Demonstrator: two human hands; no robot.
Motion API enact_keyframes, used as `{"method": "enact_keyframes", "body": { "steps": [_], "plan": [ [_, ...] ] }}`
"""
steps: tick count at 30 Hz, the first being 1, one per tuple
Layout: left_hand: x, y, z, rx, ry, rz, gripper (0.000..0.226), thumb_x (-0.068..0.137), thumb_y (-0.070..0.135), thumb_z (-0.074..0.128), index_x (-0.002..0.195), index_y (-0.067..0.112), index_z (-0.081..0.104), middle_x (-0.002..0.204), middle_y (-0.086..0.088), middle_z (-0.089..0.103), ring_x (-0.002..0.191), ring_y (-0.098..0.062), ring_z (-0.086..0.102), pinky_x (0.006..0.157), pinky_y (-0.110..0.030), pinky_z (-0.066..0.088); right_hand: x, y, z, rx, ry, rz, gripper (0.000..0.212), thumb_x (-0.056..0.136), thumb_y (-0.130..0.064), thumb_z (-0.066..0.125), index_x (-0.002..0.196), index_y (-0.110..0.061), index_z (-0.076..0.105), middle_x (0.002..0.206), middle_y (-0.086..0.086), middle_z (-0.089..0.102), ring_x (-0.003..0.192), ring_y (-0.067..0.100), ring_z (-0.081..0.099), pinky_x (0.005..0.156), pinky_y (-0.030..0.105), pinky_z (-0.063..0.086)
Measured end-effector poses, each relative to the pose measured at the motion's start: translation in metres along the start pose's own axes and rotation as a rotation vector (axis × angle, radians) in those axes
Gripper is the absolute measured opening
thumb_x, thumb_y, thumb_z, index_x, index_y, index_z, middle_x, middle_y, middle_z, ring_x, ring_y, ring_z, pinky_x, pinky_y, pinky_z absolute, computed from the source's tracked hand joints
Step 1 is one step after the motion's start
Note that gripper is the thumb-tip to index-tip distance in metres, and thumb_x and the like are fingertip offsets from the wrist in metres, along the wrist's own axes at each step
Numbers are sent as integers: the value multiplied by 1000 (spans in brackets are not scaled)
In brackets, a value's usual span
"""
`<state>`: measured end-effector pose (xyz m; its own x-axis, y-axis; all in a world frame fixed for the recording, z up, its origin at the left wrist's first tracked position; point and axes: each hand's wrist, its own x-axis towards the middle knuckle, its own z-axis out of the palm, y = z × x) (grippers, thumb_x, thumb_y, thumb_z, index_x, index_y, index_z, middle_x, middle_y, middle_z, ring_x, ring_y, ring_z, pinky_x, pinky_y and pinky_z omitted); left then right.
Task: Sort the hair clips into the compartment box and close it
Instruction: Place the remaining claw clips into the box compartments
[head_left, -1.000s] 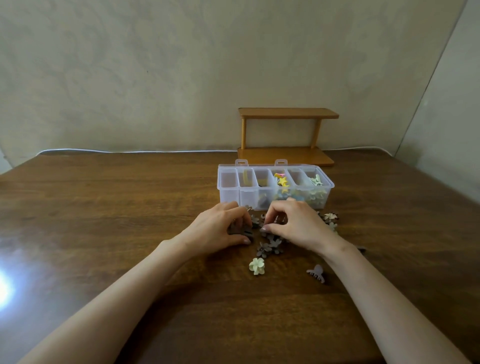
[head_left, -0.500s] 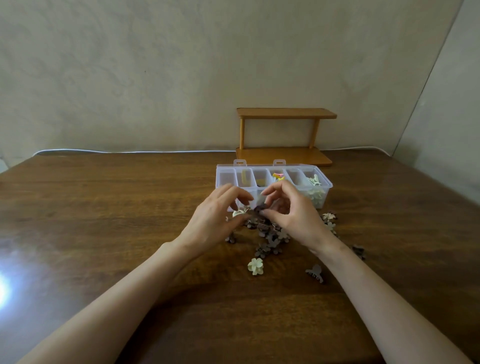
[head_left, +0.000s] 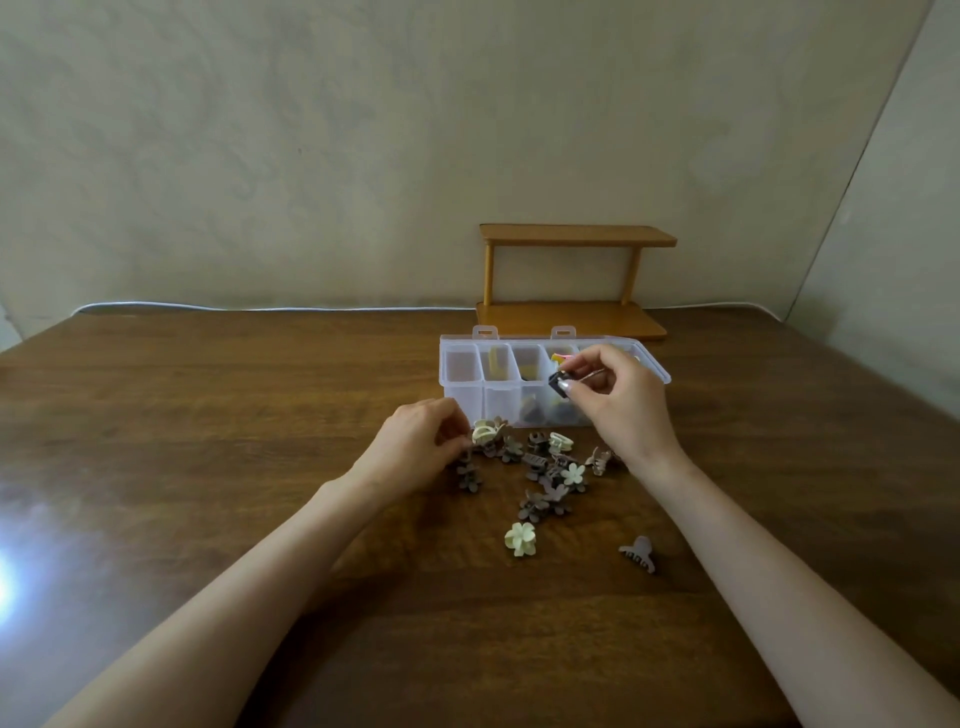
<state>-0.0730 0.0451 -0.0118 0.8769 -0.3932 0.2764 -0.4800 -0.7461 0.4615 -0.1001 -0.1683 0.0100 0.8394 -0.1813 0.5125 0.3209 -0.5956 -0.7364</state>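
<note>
Wooden table (head_left: 208, 467), beige wall (head_left: 311, 156), right hand (head_left: 618, 400) pinches dark clip (head_left: 558, 384), left hand (head_left: 415, 447) curled, hold unclear

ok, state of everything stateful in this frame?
compartment box: open, partly filled.
right hand: pinches dark clip over the box.
loose clips: unsorted on the table.
left hand: fingers curled at the loose clips, grip unclear.
cream flower clip: lying apart, untouched.

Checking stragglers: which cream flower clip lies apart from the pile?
The nearer cream flower clip, alone on the table left of the claw clip; the other cream flower sits within the pile.
</note>
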Motion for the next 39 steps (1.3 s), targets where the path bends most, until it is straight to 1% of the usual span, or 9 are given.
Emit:
{"method": "enact_keyframes", "body": {
  "steps": [4, 6, 10, 13, 19, 24, 27, 32, 39],
  "plan": [
    [-1, 5, 0, -45, 18, 20, 14, 86, 17, 63, 99, 13, 61, 96, 2, 62, 85, -8, 57, 73, -16, 47, 13, -5, 6, -21, 12, -15, 11, 85, -6, 64, 92, -13, 63, 95, 5, 63, 81, 9, 58, 63, 9, 46],
    [-1, 4, 0, -59, 25, 26, 12, 87, 17, 62, 98, 13, 60, 97, 1, 62, 84, -9, 57, 73, -18, 48, 21, -6, 9, -45, -3, -17, 14, 84, -7, 65, 96, -15, 64, 101, 5, 63, 83, 9, 58, 65, 10, 46],
    [-1, 4, 0, -80, 29, 47, 11, 89, 15, 58, 99, 12, 60, 100, -1, 63, 87, -10, 58, 76, -21, 51, 30, -8, 9, -128, 10, -43, 19, 84, -6, 66, 102, -14, 65, 103, 4, 61, 76, 2, 54, 60, 0, 41],
    [-1, 3, 1, -64, 29, 64, 11, 90, 16, 57, 100, 13, 59, 103, 0, 62, 91, -11, 58, 80, -27, 52, 25, -7, 5, -137, 16, -65, 17, 86, -5, 63, 100, -14, 66, 103, 3, 63, 81, 5, 56, 62, 2, 42],
    [-1, 0, 8, -7, -8, 73, 16, 93, 17, 50, 105, 19, 61, 111, 2, 60, 100, -12, 57, 87, -34, 51, 2, -3, -3, -120, -33, -156, 15, 87, -4, 59, 95, -13, 68, 92, -4, 64, 70, 0, 53, 61, 6, 42],
    [-1, -3, 7, 41, 0, 64, 19, 90, 11, 48, 97, 19, 64, 105, 5, 53, 95, -12, 54, 80, -30, 50, -8, 12, 0, -213, -100, -218, 19, 86, -3, 61, 93, -18, 69, 93, -4, 65, 79, 4, 56, 65, 6, 43],
    [-1, -4, 9, 32, 24, 70, 16, 93, 20, 50, 106, 21, 58, 108, 6, 51, 95, -9, 54, 79, -28, 51, -6, 16, -1, -210, -96, -199, 18, 87, -2, 60, 93, -17, 69, 93, -4, 65, 77, 3, 55, 63, 5, 42],
    [-2, -3, 11, 101, -69, 109, 30, 93, 32, 49, 122, 25, 55, 118, 4, 51, 108, -10, 48, 90, -34, 48, -6, 19, 0, -241, -109, -183, 16, 88, -6, 61, 93, -17, 70, 94, -4, 65, 78, 3, 55, 62, 9, 44],
    [-2, -3, 9, 81, 12, 60, 19, 92, 28, 52, 109, 22, 60, 104, 6, 52, 93, -8, 52, 79, -26, 50, -9, 16, 1, -259, -164, -173, 16, 87, -6, 60, 92, -18, 70, 92, -2, 65, 77, 8, 57, 67, 16, 46]
  ]
}}
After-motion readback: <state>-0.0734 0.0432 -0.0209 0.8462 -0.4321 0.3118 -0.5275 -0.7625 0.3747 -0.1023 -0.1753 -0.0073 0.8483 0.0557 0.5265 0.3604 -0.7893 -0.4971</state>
